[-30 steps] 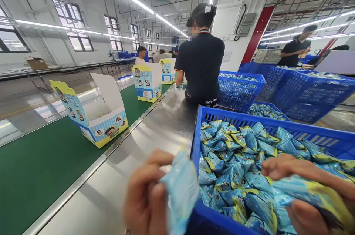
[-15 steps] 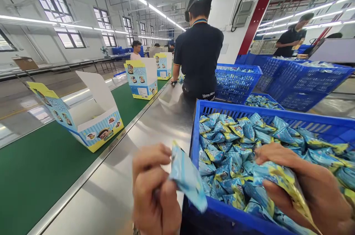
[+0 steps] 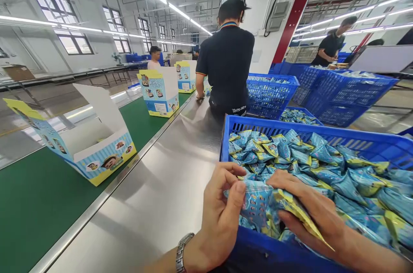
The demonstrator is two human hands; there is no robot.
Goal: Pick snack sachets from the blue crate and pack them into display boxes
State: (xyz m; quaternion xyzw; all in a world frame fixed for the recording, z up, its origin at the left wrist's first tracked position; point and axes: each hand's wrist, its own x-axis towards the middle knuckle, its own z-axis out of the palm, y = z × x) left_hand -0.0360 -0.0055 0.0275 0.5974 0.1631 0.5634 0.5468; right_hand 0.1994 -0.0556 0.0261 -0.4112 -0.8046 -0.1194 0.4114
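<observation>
My left hand (image 3: 224,204), with a metal watch (image 3: 182,251) at the wrist, pinches a light blue snack packet (image 3: 256,204) near the front rim of the blue basket (image 3: 251,249). Close beside it, my right hand (image 3: 314,210) grips another packet, blue and yellow (image 3: 298,208), between thumb and fingers. The two packets meet or overlap; whether the right hand holds more than one I cannot tell. Under and behind both hands, the basket is heaped with similar puffed packets (image 3: 319,148).
An open printed carton (image 3: 106,157) stands on the green conveyor belt (image 3: 41,200) at left, with more cartons (image 3: 159,96) beyond. A steel ledge (image 3: 155,191) runs between belt and basket. A co-worker (image 3: 230,62) sits ahead; other blue baskets (image 3: 274,96) stand to the right.
My left hand has moved right with its packet, up against the packet in my right hand. The right hand has shifted slightly left. The nearest carton sits farther left in view.
</observation>
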